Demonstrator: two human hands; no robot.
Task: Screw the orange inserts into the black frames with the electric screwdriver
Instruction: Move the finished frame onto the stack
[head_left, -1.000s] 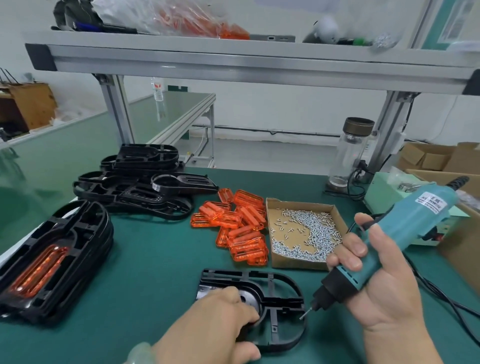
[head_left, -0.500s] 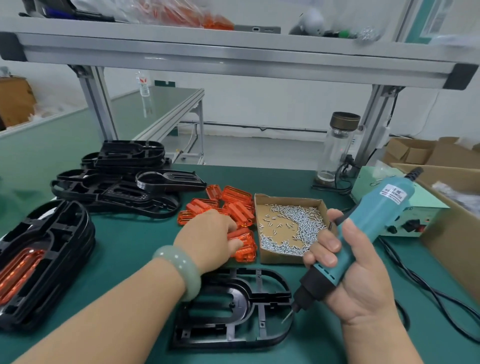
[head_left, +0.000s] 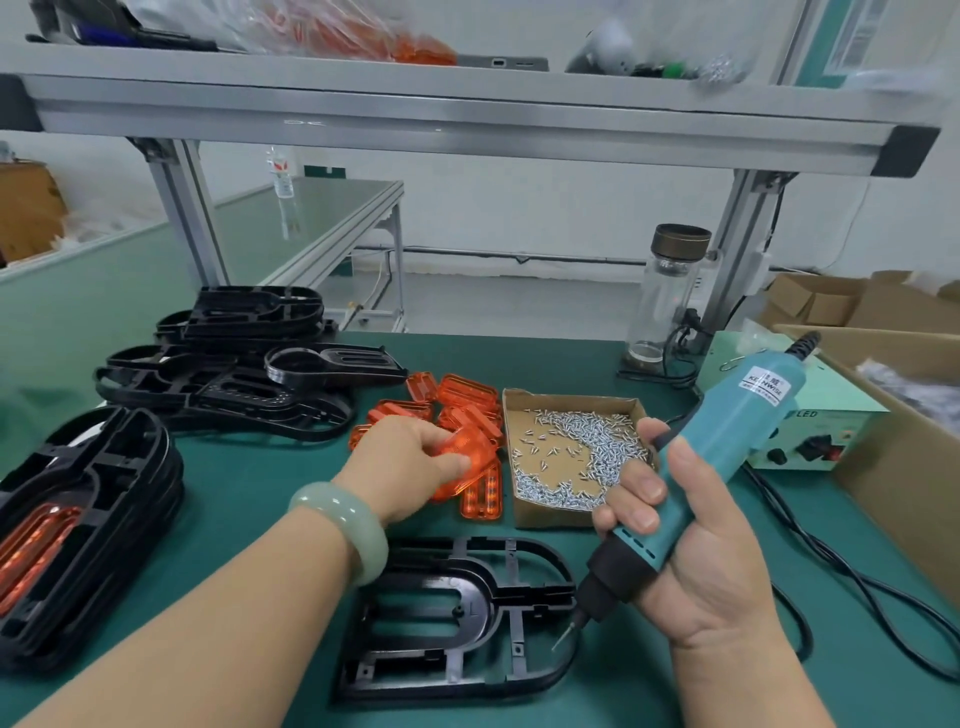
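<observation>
Frame (head_left: 511, 631) lies beside right hand (head_left: 701, 571) gripping screwdriver (head_left: 737, 431); left hand (head_left: 400, 467), farther back, pinches orange insert (head_left: 470, 441).

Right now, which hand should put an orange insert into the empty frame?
Left. The left hand grips an insert near the frame; the right hand is full, holding the screwdriver.

Looking like small factory assembly station. Green-matted bench (head_left: 249, 499) sitting under aluminium shelf frame (head_left: 467, 122). Black frames (head_left: 223, 387) stacking in batches at left, orange inserts (head_left: 462, 397) heaping mid-bench, screws (head_left: 576, 447) filling open cardboard tray (head_left: 550, 519). Electric screwdriver (head_left: 737, 441) cabling toward power box (head_left: 821, 441). Cardboard cartons (head_left: 821, 304) sitting at right; second green bench (head_left: 322, 218) standing behind.
</observation>
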